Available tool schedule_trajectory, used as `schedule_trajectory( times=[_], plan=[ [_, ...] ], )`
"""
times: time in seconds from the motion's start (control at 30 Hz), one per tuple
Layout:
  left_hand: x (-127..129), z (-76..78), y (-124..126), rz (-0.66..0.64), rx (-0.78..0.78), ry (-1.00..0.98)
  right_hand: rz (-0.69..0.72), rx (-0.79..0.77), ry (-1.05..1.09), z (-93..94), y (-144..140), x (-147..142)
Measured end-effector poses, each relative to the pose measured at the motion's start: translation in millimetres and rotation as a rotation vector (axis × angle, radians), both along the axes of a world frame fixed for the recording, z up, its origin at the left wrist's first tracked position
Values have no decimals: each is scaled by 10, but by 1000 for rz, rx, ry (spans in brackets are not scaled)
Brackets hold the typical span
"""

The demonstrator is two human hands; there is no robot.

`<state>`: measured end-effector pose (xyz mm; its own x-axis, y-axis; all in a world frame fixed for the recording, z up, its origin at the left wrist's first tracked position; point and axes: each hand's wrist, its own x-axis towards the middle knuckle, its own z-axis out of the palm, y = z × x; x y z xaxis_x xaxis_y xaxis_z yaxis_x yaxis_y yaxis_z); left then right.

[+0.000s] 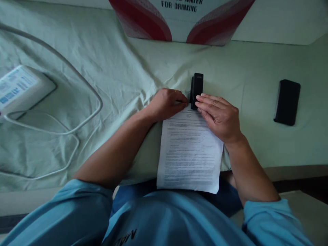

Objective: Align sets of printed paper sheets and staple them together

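Observation:
A black stapler (197, 89) sits across the top edge of a printed sheet of paper (191, 157), its long body pointing away from me. My right hand (218, 116) is on the near end of the stapler, fingers laid over it from the right and the thumb tucked below. From the left, my left hand (170, 104) is closed in a pinch at the paper's top edge, right beside the stapler. Its fingertips partly hide that corner. The lower part of the sheet hangs past the table edge above my lap.
A black phone-like object (287, 102) lies at the right on the pale green cloth (123, 68). Left of me is a white box-shaped device (24, 89) with a looping white cable (98, 102). A red and white carton (179, 25) stands at the back.

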<state>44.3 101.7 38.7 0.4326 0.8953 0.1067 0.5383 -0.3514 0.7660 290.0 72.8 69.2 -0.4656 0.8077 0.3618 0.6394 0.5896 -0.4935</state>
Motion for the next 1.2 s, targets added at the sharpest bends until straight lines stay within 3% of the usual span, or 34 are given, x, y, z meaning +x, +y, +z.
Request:
schedule_trajectory(
  times=[0.17,0.33,0.53,0.7,0.8,0.9,1.07,1.2],
  plan=[
    [-66,86,-3,-114,-72,-105,-33,-13,87,140,73,144],
    [-109,200,-12,-178,-287,-269,-134,-34,244,170,125,391],
    [-126,146,-17,-48,-332,-428,17,-640,410,204,180,732],
    [-106,13,-6,167,-219,-452,65,-815,356,219,184,777],
    [-87,-43,-14,250,-189,-466,34,-801,348,151,182,739],
    [-79,-72,-35,252,-189,-512,-95,-681,437,87,186,759],
    [-84,-99,-57,127,-280,-495,-298,-512,595,16,213,877],
    [-63,-94,-54,67,-296,-493,-247,-446,537,-92,263,947]
  ],
)
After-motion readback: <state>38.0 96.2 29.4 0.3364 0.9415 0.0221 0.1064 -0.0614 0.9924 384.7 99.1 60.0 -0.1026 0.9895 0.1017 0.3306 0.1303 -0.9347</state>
